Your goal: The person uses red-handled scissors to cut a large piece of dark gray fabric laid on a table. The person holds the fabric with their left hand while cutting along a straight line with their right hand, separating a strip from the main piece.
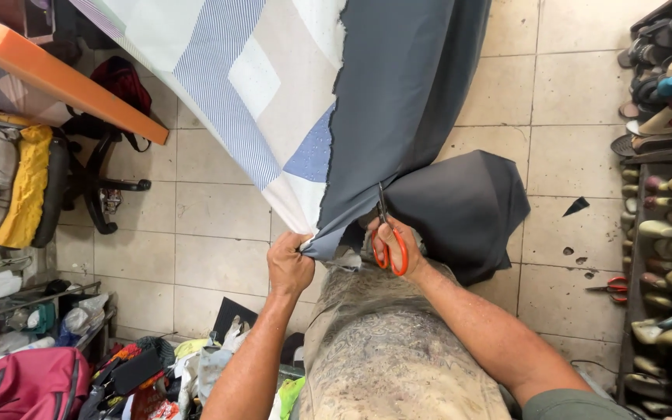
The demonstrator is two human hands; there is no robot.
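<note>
My left hand [289, 264] pinches the lower corner of a patchwork cloth [250, 85] in cream, blue stripes and blue squares, where it joins a dark grey fabric [398, 101]. My right hand [398, 237] grips orange-handled scissors [389, 243]; their blades point up along the grey fabric's edge. The grey fabric hangs down and bunches into a folded heap [468, 210] over my patterned-trousered knee [390, 350].
Beige tiled floor [211, 218] lies below. A shoe rack [663, 233] with several shoes runs along the right, a second pair of red scissors [612, 288] beside it. An orange table edge [56, 78], an office chair [95, 179], bags and clutter fill the left.
</note>
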